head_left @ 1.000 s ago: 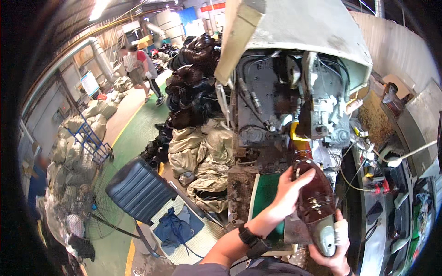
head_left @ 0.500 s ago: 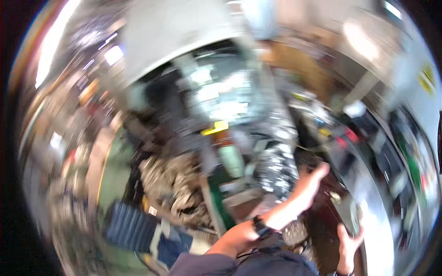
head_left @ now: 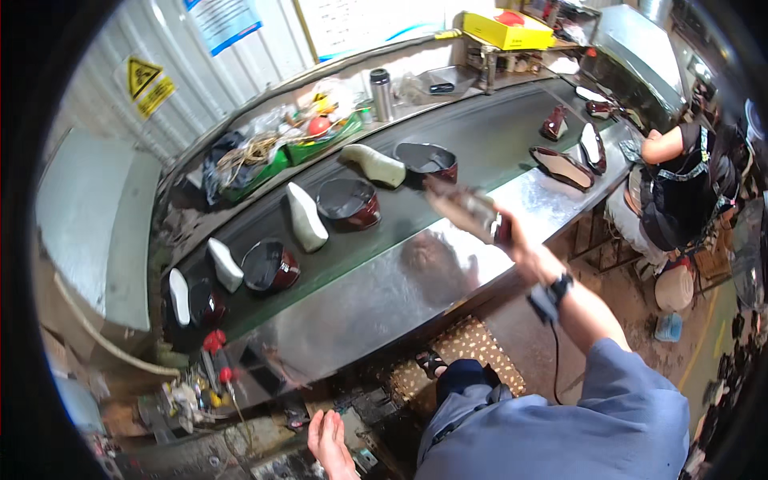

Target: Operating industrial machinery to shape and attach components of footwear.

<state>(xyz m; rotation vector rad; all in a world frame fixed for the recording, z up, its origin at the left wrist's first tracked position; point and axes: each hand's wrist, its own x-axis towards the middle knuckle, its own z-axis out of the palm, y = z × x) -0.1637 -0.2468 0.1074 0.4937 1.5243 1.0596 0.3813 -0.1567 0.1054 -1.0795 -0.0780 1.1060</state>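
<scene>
My right hand (head_left: 516, 236), a black band on its wrist, is closed on a maroon shoe (head_left: 472, 210) with a tan-brown underside. The shoe is tilted above the near edge of the dark belt (head_left: 504, 128) and blurred by motion. My left hand (head_left: 330, 440) is low at the left, fingers stretched out, holding nothing. On the belt lie pale elongated pieces like shoe lasts (head_left: 306, 218), beside glossy maroon boots (head_left: 350, 202) with dark openings. Farther right rest more maroon shoes, one with its tan sole turned up (head_left: 564, 168).
A shiny metal ledge (head_left: 360, 308) borders the belt. Behind it stand a steel flask (head_left: 382, 94), green trays of odds and ends (head_left: 324, 144) and a yellow box (head_left: 508, 30). Red-handled tools (head_left: 216, 352) are at the lower left. Another person (head_left: 688, 184) sits at the right.
My view has swung right from a machine to the belt. The right arm now reaches out with the shoe; my left hand appears at the lower left. The earlier frame is blurred.
</scene>
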